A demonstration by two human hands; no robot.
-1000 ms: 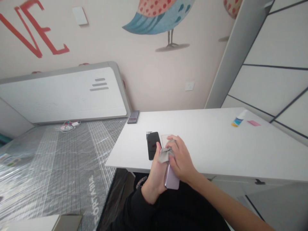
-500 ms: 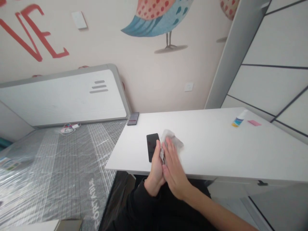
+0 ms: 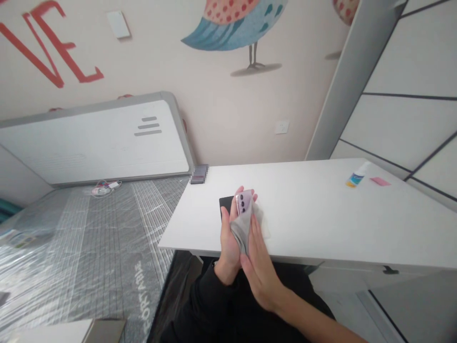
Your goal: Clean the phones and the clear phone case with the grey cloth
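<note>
My left hand [image 3: 228, 247] grips a lilac smartphone [image 3: 243, 202], whose triple-lens camera end shows above my fingers. A grey cloth [image 3: 241, 233] wraps the phone's lower part, and my right hand [image 3: 260, 278] presses flat against it. Both hands are just above the near edge of the desk. Behind them a black smartphone [image 3: 225, 205] lies on the desk, mostly hidden. A faint, pale see-through sheet [image 3: 263, 228] lies beside my right fingers, too faint to name.
On the white desk [image 3: 321, 214] stand a small spray bottle [image 3: 355, 179] and a pink pad [image 3: 380, 181]. A blurred small item [image 3: 199, 174] sits at the desk's far corner. To the left lies a plastic-wrapped mattress [image 3: 89, 247] with a cable [image 3: 105, 188].
The lilac phone, hidden half a second ago, now shows above my left hand. The cloth has been drawn around it, and both hands have shifted slightly up the view.
</note>
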